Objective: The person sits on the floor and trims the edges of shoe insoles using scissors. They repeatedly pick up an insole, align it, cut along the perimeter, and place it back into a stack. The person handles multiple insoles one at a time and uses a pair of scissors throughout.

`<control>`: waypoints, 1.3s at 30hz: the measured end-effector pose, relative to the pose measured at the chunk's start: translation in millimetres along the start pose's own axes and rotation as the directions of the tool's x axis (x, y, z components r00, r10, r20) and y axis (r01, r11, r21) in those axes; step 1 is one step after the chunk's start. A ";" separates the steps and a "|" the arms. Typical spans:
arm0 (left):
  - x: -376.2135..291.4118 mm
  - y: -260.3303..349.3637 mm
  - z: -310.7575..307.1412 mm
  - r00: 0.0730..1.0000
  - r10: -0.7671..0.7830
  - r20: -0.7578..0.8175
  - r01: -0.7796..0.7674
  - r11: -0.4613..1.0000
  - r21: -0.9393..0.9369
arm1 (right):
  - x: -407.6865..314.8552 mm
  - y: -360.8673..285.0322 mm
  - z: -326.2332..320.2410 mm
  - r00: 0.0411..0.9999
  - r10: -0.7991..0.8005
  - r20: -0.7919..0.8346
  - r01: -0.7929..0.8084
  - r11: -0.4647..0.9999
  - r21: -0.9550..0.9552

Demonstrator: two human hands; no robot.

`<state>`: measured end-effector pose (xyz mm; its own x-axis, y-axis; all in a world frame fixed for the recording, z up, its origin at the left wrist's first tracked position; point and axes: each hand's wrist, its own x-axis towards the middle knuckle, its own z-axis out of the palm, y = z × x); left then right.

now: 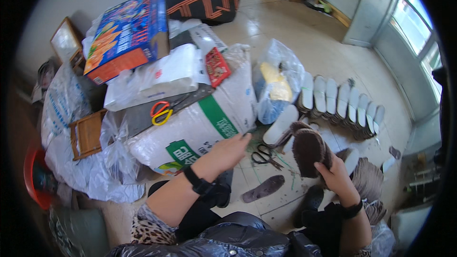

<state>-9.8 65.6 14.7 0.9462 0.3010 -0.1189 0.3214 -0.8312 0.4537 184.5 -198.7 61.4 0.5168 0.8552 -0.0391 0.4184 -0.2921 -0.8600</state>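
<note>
In my right hand (334, 176) is a small stack of dark brown fleecy insoles (307, 150), gripped near its lower end with the thumb on top. My left hand (228, 151) hovers in front of a white woven sack (228, 109), palm turned away. I see nothing held in it, though its inner side is partly hidden. Black-handled scissors (266, 157) lie on the floor between my hands, among bits of green string. A single grey-brown insole (263, 188) rests on the tiles closer to me. Beyond the held stack lies a white-topped bundle of insoles (281, 125).
Tied insole bundles (330, 100) stand in a curved row at the right. Loose brown insoles (367, 178) are piled beside my right arm. Red-and-yellow-handled scissors (162, 112) and a blue carton (125, 37) lie on the heap at left. A clear plastic bag (278, 78) stands beyond the sack.
</note>
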 end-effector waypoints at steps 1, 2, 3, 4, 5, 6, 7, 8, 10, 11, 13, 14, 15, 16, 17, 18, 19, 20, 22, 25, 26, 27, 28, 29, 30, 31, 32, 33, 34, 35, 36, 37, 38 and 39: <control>2.6 -3.9 0.6 0.998 0.055 -0.040 -0.055 0.998 -0.001 | -1.7 1.6 -0.7 1.000 -0.019 -0.003 0.019 0.999 0.039; 4.8 -6.7 -1.1 0.998 0.056 -0.014 -0.055 0.998 0.010 | -2.0 3.4 -0.9 0.997 0.071 0.023 -0.073 0.995 0.066; 7.9 -5.9 -3.2 0.999 0.041 0.017 -0.041 0.999 0.019 | -2.6 4.6 -1.3 0.996 0.084 0.040 -0.087 0.993 0.074; 11.0 -2.0 -5.8 0.999 0.048 -0.011 -0.048 0.999 -0.013 | -3.0 5.3 -1.9 0.995 0.069 0.068 -0.076 0.991 0.111; 11.7 3.4 -9.7 0.999 0.041 -0.032 -0.042 0.998 -0.047 | -3.5 5.5 0.5 0.988 0.136 0.076 -0.149 0.966 0.211; 12.8 10.5 -14.1 0.994 0.061 -0.093 -0.068 0.995 -0.076 | -1.7 5.7 3.7 0.987 0.142 0.076 -0.158 0.937 0.311; 14.5 19.8 -17.2 0.996 0.022 -0.085 -0.042 0.971 -0.235 | -1.0 5.4 6.1 0.991 0.113 0.069 -0.131 0.906 0.403; 16.5 30.5 -19.0 0.993 0.009 -0.114 -0.052 0.923 -0.382 | -1.5 4.4 7.4 0.989 0.124 0.084 -0.149 0.878 0.454; 19.6 50.1 -21.4 0.992 -0.009 -0.127 -0.070 0.798 -0.599 | 0.8 2.6 11.7 0.982 0.155 0.110 -0.190 0.802 0.566; 21.2 58.7 -21.0 0.995 -0.021 -0.100 -0.048 0.771 -0.635 | 0.4 1.3 14.0 0.977 0.179 0.118 -0.214 0.764 0.608; 25.0 72.7 -18.1 0.998 -0.031 -0.057 -0.018 0.710 -0.704 | 0.3 -1.3 15.9 0.977 0.167 0.129 -0.211 0.738 0.641; 26.8 77.3 -16.5 0.998 0.006 -0.059 -0.045 0.719 -0.694 | 0.7 -2.6 17.0 0.977 0.172 0.124 -0.211 0.726 0.655; 29.1 80.3 -15.0 1.000 -0.004 0.010 0.009 0.759 -0.651 | 1.0 -3.9 17.9 0.982 0.154 0.112 -0.188 0.715 0.674; 31.8 82.6 -13.1 0.998 0.004 0.065 0.037 0.791 -0.611 | 0.9 -5.1 18.1 0.977 0.176 0.117 -0.207 0.686 0.698; 34.0 84.3 -11.0 0.993 0.008 0.120 0.062 0.820 -0.569 | 0.4 -6.1 17.6 0.978 0.177 0.114 -0.203 0.657 0.726; 35.6 86.0 -8.7 0.998 -0.013 0.066 0.051 0.785 -0.617 | 0.5 -6.8 16.7 0.985 0.143 0.100 -0.168 0.621 0.766; 37.1 87.0 -6.9 0.999 -0.037 0.012 0.036 0.748 -0.663 | 1.0 -7.2 15.7 0.972 0.213 0.102 -0.207 0.560 0.802; 39.5 87.5 -5.5 0.998 -0.066 -0.004 0.043 0.698 -0.714 | 1.7 -7.2 14.5 0.963 0.251 0.095 -0.211 0.491 0.845; 44.1 82.9 -7.1 0.982 -0.171 -0.085 0.018 0.525 -0.851 | 0.6 -6.6 7.2 0.964 0.245 0.101 -0.195 0.398 0.897; 47.7 73.9 -11.7 0.969 -0.231 -0.083 0.012 0.379 -0.925 | -0.4 -4.5 -5.0 0.966 0.227 0.121 -0.201 0.372 0.906; 48.2 72.7 -11.9 0.972 -0.223 -0.069 0.021 0.378 -0.926 | -1.3 -4.0 -7.3 0.965 0.238 0.114 -0.203 0.394 0.896; 47.7 72.0 -11.8 0.975 -0.215 -0.055 0.031 0.376 -0.926 | -0.9 -3.3 -8.5 0.957 0.268 0.108 -0.210 0.387 0.898; 48.0 72.8 -10.5 0.973 -0.231 -0.031 0.057 0.363 -0.930 | -0.1 -2.5 -8.9 0.957 0.273 0.103 -0.203 0.371 0.906; 48.2 74.9 -8.3 0.977 -0.205 -0.055 0.025 0.370 -0.929 | 0.3 -1.6 -8.6 0.959 0.266 0.100 -0.192 0.348 0.917; 47.9 77.3 -6.1 0.979 -0.196 -0.058 0.021 0.380 -0.925 | 1.0 -0.4 -9.1 0.954 0.282 0.098 -0.195 0.340 0.920; 47.0 79.9 -3.9 0.980 -0.190 -0.055 0.024 0.389 -0.921 | 2.3 1.0 -9.3 0.953 0.288 0.098 -0.193 0.324 0.926; 45.8 81.3 -2.8 0.983 -0.181 -0.030 0.040 0.369 -0.929 | 2.0 2.3 -8.8 0.946 0.310 0.095 -0.191 0.298 0.935; 45.6 82.0 -2.1 0.985 -0.171 -0.009 0.052 0.348 -0.936 | 1.6 3.4 -7.6 0.949 0.303 0.091 -0.181 0.285 0.941; 46.5 82.4 -1.7 0.988 -0.156 0.005 0.054 0.313 -0.948 | 2.7 4.5 -6.4 0.949 0.304 0.080 -0.166 0.270 0.948; 47.2 81.9 -1.7 0.987 -0.158 0.008 0.062 0.336 -0.940 | 3.1 5.3 -6.0 0.963 0.260 0.068 -0.136 0.251 0.958; 47.7 80.9 -1.8 0.987 -0.158 0.010 0.064 0.343 -0.937 | 5.0 6.3 -5.1 0.958 0.274 0.082 -0.147 0.227 0.963; 48.2 79.6 -2.0 0.987 -0.159 0.009 0.065 0.349 -0.935 | 5.0 6.7 -4.9 0.960 0.268 0.079 -0.145 0.235 0.961; 49.5 78.9 -1.3 0.988 -0.158 0.005 0.060 0.343 -0.937 | 5.2 6.9 -4.3 0.960 0.270 0.077 -0.146 0.245 0.958; 50.6 78.2 -1.0 0.988 -0.157 -0.001 0.053 0.339 -0.939 | 5.3 6.7 -3.9 0.960 0.270 0.076 -0.148 0.256 0.955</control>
<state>63.2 16.4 45.0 0.8839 0.4282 -0.1883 0.1239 0.1737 0.9770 192.9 -197.8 57.5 0.5520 0.7749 -0.3081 -0.6826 0.2076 -0.7007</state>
